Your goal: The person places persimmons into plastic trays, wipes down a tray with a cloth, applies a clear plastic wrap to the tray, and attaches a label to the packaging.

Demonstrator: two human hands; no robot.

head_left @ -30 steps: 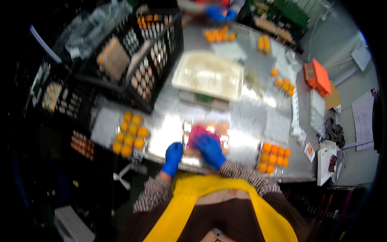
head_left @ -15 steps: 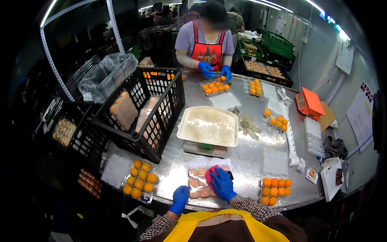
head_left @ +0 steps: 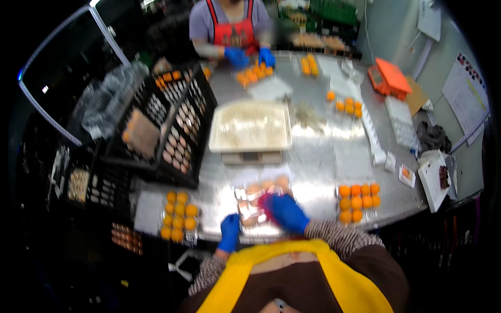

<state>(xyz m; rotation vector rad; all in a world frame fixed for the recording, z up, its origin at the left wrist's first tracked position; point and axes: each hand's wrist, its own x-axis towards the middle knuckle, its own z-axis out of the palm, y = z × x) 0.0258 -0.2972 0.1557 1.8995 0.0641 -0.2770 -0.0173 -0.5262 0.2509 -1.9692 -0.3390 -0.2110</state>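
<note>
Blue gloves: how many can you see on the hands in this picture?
4. The person's own left hand and right hand at the clear tray by the near table edge, plus two on the co-worker's hands at the far side. Others may be hidden.

I see blue gloves on my left hand (head_left: 229, 232) and right hand (head_left: 286, 213), striped sleeves (head_left: 339, 236), a yellow apron (head_left: 292, 271). Orange fruit (head_left: 358, 197) sits near the silver table's (head_left: 313, 156) right edge; the crate (head_left: 172, 130) is black, the tub (head_left: 250, 126) cream.
</note>
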